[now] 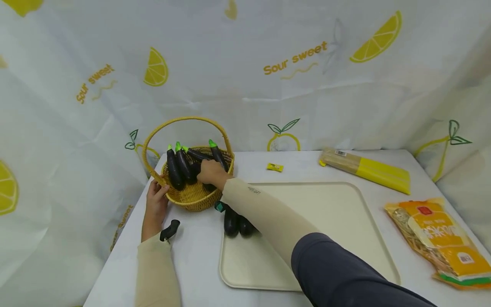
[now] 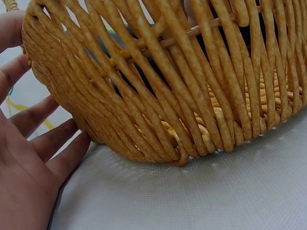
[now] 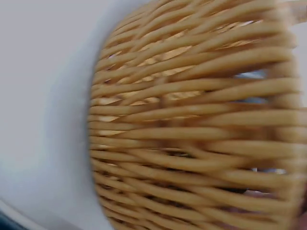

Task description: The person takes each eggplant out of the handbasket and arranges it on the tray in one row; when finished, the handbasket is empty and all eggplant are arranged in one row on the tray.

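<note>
A yellow wicker basket (image 1: 193,204) with a tall hoop handle stands at the back left of the table, holding several dark eggplants (image 1: 174,170) with green stem ends. My left hand (image 1: 156,200) holds the basket's left side at the rim; in the left wrist view its fingers (image 2: 41,112) lie against the outer weave. Inside the basket, my right hand (image 1: 213,172) is curled on an eggplant (image 1: 196,167), which is partly covered by the hand. The right wrist view shows mainly the blurred basket wall (image 3: 192,124). Two more eggplants (image 1: 231,222) lie on the tray, partly behind my right sleeve.
A cream tray (image 1: 326,200) covers the table's middle, partly under my right arm. Behind it lies a small yellow packet (image 1: 275,167). At the right are a long yellow-and-clear package (image 1: 366,169) and an orange bag (image 1: 441,243). A lemon-print curtain hangs behind.
</note>
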A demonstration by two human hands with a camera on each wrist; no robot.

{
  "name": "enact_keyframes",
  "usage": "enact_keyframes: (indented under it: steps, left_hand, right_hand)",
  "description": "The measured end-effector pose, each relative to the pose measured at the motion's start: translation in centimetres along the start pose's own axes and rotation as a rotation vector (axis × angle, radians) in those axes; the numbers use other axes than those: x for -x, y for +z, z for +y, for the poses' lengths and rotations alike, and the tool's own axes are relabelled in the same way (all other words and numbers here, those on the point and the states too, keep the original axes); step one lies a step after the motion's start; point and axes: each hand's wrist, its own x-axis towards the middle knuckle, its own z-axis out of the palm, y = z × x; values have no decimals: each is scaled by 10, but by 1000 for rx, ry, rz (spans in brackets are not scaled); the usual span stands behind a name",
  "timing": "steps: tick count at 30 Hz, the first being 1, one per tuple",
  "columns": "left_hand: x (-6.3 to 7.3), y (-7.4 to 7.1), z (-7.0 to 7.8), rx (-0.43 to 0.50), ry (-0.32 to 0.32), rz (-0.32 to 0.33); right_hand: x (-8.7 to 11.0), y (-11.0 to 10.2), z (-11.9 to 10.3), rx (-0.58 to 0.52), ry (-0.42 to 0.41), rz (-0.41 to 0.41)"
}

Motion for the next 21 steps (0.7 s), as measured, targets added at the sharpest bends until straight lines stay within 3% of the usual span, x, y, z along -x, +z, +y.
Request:
enact_keyframes:
  steps: [6,11,21]
  left_hand:
    - [-1,1,-3,14,18,7]
    - [-3,-1,-2,26,14,8]
    - [0,1,-1,17,-14,-3]
  right_hand:
    - [22,-26,0,-80,3,57]
    - [44,-49,6,-168,-15,32]
    - [100,-71,60,-386,-33,86]
